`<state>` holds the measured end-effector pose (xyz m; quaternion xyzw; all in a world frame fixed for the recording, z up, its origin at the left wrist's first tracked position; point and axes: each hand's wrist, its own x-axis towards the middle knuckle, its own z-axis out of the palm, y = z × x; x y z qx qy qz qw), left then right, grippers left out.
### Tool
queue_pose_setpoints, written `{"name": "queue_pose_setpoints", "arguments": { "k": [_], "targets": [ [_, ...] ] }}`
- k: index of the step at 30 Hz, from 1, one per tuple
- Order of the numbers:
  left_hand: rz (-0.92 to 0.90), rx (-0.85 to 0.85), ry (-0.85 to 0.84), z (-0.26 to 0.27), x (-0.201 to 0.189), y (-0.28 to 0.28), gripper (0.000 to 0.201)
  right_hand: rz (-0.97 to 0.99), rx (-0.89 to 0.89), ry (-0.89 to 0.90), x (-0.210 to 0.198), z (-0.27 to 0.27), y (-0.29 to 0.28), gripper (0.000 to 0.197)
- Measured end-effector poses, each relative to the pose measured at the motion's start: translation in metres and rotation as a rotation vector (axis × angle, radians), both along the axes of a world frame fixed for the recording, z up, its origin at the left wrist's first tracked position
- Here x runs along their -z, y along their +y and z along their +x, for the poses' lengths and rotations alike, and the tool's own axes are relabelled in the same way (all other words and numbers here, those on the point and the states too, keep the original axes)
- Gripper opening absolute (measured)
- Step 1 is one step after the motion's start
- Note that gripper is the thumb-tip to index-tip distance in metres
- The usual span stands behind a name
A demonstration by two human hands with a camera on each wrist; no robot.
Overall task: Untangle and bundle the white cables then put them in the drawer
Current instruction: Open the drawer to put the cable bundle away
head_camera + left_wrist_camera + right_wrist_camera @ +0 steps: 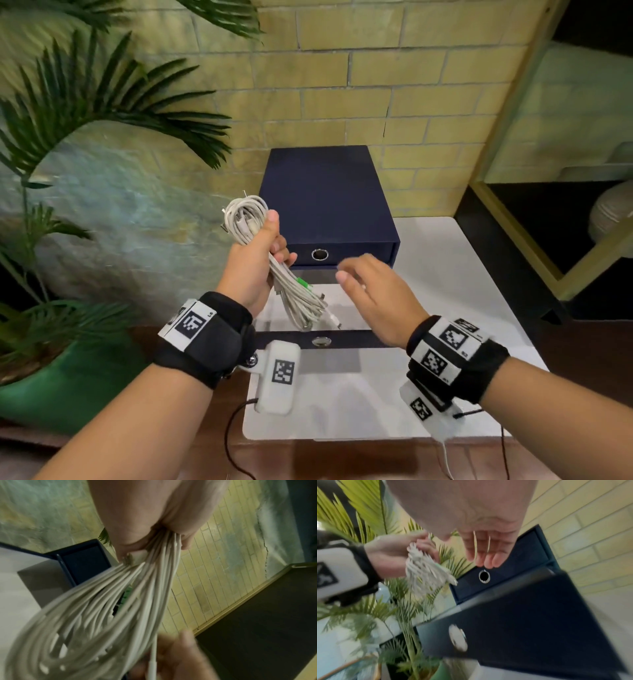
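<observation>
Holding the white cables (255,246) bundled above the pulled-out drawer (342,342) at lower centre.

We grip them mid-frame in our left hand (253,270); our right hand (370,291) hovers beside, fingers loosely spread and holding nothing. The loops fan out below our fist, so we risk ends snagging the drawer's front or the coil springing apart.

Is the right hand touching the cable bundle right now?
Apart. The head view shows the right hand open, with bare table between its fingertips and the cable bundle gripped by the left hand. The right wrist view shows the same gap.
</observation>
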<state>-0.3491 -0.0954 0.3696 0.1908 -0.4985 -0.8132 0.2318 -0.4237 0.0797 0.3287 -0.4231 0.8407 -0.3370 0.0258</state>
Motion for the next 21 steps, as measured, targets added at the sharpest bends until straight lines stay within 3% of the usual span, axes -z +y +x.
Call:
{"name": "queue_pose_setpoints", "arguments": {
  "k": [2,4,6,10,16,21],
  "targets": [
    [0.078,-0.002,0.017,-0.003,0.001,0.007,0.033,-0.029,-0.087,-0.039,-0.016,0.007,-0.004,0.066],
    [0.177,0.027,0.044,-0.006,0.000,0.015,0.032,0.086,-0.164,-0.056,-0.025,0.021,-0.008,0.088],
    [0.268,0.070,0.066,-0.009,-0.004,0.021,0.033,0.118,-0.124,-0.052,-0.025,0.029,-0.011,0.093],
    [0.372,0.085,0.089,-0.014,-0.010,0.027,0.036,0.018,-0.006,0.013,-0.023,0.025,-0.012,0.074],
    [0.428,0.077,0.071,-0.016,-0.008,0.034,0.041,0.015,-0.039,-0.001,-0.031,0.019,-0.007,0.044],
    [0.483,0.107,0.057,-0.020,-0.007,0.035,0.043,0.012,-0.027,-0.030,-0.030,0.008,-0.009,0.032]
  ]
}}
